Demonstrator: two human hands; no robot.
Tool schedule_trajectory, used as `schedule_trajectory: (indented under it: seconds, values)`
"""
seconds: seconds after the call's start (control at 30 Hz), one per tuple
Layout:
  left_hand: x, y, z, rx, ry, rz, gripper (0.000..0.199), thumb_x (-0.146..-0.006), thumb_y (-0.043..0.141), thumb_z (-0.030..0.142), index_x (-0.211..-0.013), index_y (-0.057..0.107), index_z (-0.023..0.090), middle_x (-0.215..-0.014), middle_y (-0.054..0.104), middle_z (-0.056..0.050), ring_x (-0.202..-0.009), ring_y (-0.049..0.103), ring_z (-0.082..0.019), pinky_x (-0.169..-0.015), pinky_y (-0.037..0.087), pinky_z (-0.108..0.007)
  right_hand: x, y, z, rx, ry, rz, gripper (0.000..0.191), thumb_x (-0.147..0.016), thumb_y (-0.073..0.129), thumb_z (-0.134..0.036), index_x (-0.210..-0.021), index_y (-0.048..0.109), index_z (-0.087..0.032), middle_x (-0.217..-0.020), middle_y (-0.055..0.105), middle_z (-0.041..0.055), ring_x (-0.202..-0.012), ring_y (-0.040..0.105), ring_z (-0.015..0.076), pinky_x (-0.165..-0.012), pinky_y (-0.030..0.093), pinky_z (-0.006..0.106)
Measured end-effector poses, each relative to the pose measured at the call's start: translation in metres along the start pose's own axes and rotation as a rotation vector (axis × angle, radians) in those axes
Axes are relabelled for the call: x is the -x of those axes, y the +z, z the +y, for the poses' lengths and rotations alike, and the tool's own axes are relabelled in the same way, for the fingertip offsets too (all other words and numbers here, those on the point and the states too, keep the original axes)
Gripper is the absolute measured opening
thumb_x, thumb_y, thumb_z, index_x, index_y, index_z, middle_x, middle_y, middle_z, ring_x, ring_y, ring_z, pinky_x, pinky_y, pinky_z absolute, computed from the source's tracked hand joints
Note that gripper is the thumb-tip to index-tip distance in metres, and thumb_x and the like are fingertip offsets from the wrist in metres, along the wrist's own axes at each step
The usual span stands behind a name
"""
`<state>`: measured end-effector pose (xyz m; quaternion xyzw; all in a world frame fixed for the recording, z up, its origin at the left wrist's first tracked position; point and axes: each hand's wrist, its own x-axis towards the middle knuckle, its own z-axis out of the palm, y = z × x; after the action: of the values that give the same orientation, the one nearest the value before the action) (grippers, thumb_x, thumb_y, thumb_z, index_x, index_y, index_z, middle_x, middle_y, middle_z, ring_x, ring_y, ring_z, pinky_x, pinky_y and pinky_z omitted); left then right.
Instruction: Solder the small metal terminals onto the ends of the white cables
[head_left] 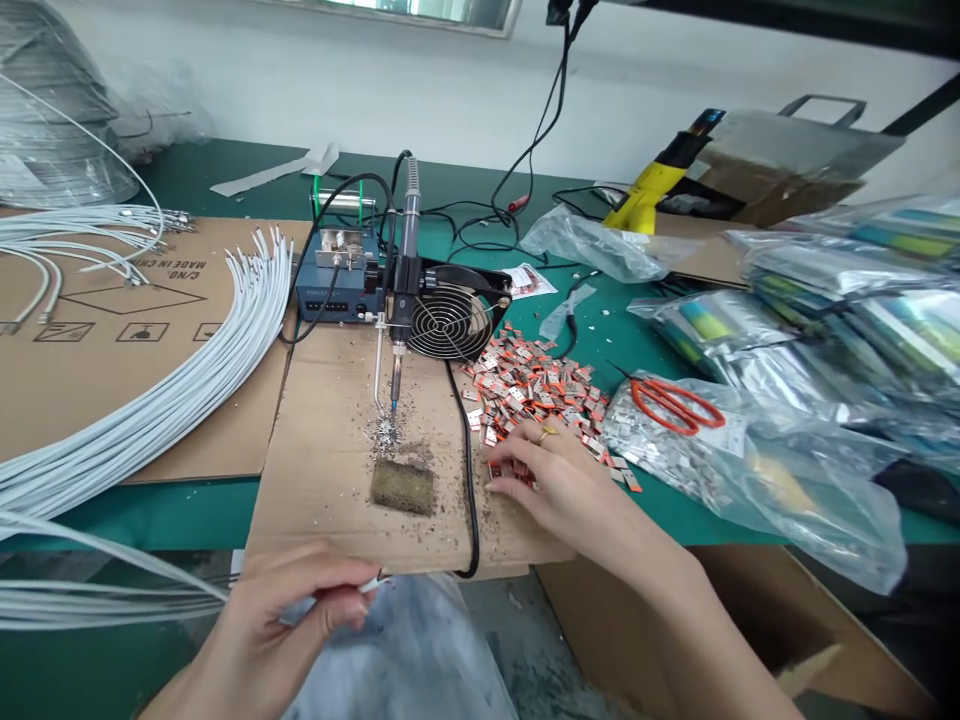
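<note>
Near the front edge of the bench, my left hand (307,610) pinches the stripped end of a white cable (371,583) between thumb and forefinger. Fine bare wires stick out past the fingertips. My right hand (551,475) reaches into the near side of a pile of orange-and-silver USB connectors (529,375). Its thumb and forefinger close around a USB connector (495,470), partly covered by the fingers. Left of that hand stands a soldering iron (405,270) held upright in a stand, tip down over solder bits. A worn brown sponge (403,486) lies in front of it.
A bundle of white cables (187,400) curves across cardboard at left. Behind the iron are a blue soldering station (337,290), a fan (450,322) and a solder spool (343,200). Orange-handled scissors (675,403) rest on a plastic bag. A black cord (469,480) crosses the cardboard.
</note>
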<state>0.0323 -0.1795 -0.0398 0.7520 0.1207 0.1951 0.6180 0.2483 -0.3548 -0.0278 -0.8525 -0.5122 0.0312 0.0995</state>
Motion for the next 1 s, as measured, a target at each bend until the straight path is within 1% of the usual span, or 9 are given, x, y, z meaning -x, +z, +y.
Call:
schedule_trajectory:
  seconds: [0.13,0.23,0.3,0.43,0.53,0.67,0.77,0.87,1.0]
  values:
    - [-0.005,-0.011,-0.005,-0.045,0.061,-0.120,0.030,-0.080,0.054,0.006,-0.096,0.065,0.028,-0.069,0.065,0.003,-0.054,0.058,-0.007,-0.053,0.045,-0.016,0.003,0.003,0.005,-0.031,-0.109,0.046,0.007,-0.080,0.061,-0.021,-0.083,0.065,-0.017,-0.084,0.059,0.0062,-0.083,0.045,0.0228,-0.071,0.038,0.035]
    - [-0.008,-0.014,-0.006,-0.036,0.050,-0.139,0.025,-0.084,0.049,0.009,-0.095,0.065,0.024,-0.066,0.060,0.001,-0.051,0.054,-0.006,-0.051,0.043,-0.016,0.006,0.006,0.005,-0.055,-0.215,0.144,0.011,-0.083,0.055,-0.017,-0.084,0.066,-0.016,-0.084,0.061,0.0054,-0.080,0.047,0.0207,-0.070,0.039,0.034]
    - [-0.013,-0.013,-0.003,0.016,-0.043,-0.158,0.018,-0.085,0.050,0.015,-0.091,0.066,0.020,-0.070,0.060,-0.001,-0.050,0.053,-0.006,-0.050,0.042,-0.017,0.007,0.009,0.005,-0.040,-0.272,0.219,0.013,-0.084,0.053,-0.017,-0.086,0.065,-0.014,-0.084,0.062,0.0059,-0.077,0.048,0.0196,-0.069,0.040,0.034]
    - [-0.025,-0.010,0.003,0.119,-0.370,-0.201,0.019,-0.083,0.054,0.030,-0.086,0.061,0.012,-0.070,0.059,-0.003,-0.055,0.055,-0.008,-0.053,0.044,-0.018,0.002,0.013,0.003,0.095,-0.393,0.330,0.014,-0.085,0.051,-0.014,-0.083,0.065,-0.010,-0.079,0.063,0.0081,-0.072,0.050,0.0193,-0.068,0.041,0.034]
    - [-0.030,-0.012,0.003,0.066,-0.434,-0.223,0.022,-0.084,0.053,0.034,-0.087,0.058,0.013,-0.069,0.056,-0.001,-0.059,0.053,-0.008,-0.056,0.043,-0.018,-0.004,0.014,0.003,0.247,-0.423,0.362,0.020,-0.086,0.048,-0.013,-0.075,0.064,-0.009,-0.069,0.061,0.0084,-0.067,0.052,0.0193,-0.066,0.042,0.033]
    - [-0.034,-0.016,0.002,0.026,-0.446,-0.254,0.025,-0.083,0.054,0.038,-0.087,0.058,0.014,-0.070,0.053,0.000,-0.057,0.046,-0.007,-0.052,0.040,-0.017,-0.009,0.015,0.003,0.340,-0.361,0.368,0.028,-0.088,0.043,-0.015,-0.066,0.060,-0.011,-0.057,0.053,0.0060,-0.057,0.053,0.0196,-0.056,0.040,0.032]
    - [-0.039,-0.019,0.005,-0.001,-0.437,-0.259,0.026,-0.081,0.055,0.038,-0.088,0.061,0.013,-0.067,0.051,0.000,-0.055,0.043,-0.007,-0.050,0.038,-0.016,-0.008,0.012,0.001,0.144,-0.321,0.359,0.021,-0.089,0.044,-0.018,-0.076,0.060,-0.012,-0.063,0.058,0.0056,-0.059,0.056,0.0169,-0.056,0.043,0.029]
    - [-0.049,-0.024,0.009,0.001,-0.456,-0.316,0.030,-0.081,0.054,0.039,-0.092,0.062,0.012,-0.062,0.048,0.001,-0.051,0.042,-0.006,-0.046,0.036,-0.016,-0.010,0.004,-0.007,-0.193,-0.184,0.312,0.011,-0.086,0.050,-0.019,-0.089,0.059,-0.016,-0.072,0.063,0.0026,-0.057,0.058,0.0109,-0.052,0.045,0.022]
    - [-0.074,-0.030,0.008,0.002,-0.510,-0.399,0.029,-0.081,0.054,0.036,-0.092,0.061,0.009,-0.056,0.047,0.003,-0.045,0.043,-0.005,-0.042,0.036,-0.016,-0.025,-0.002,-0.027,-0.743,0.035,0.074,0.013,-0.084,0.051,-0.023,-0.092,0.059,-0.017,-0.076,0.066,0.0042,-0.064,0.062,0.0115,-0.054,0.049,0.020]
